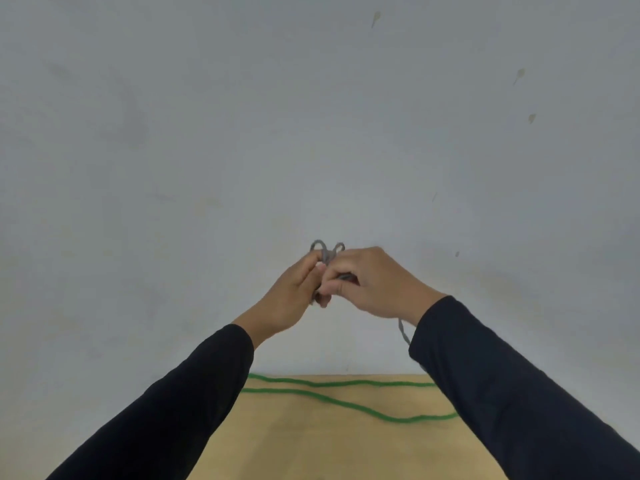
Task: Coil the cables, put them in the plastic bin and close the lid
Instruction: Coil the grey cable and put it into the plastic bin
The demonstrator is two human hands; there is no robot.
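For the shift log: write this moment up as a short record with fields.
left hand: left hand raised, pinching the grey cable
right hand: right hand closed on the same cable
grey cable: small loops above the fingers, tail hanging below the right wrist
green cable: green cable uncoiled on the table
bin: not in view

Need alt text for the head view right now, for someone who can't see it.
Both hands, left hand and right hand, are raised before a pale wall, pinching small loops of a grey cable. Below, a green cable lies uncoiled across a tan tabletop. No bin is visible.
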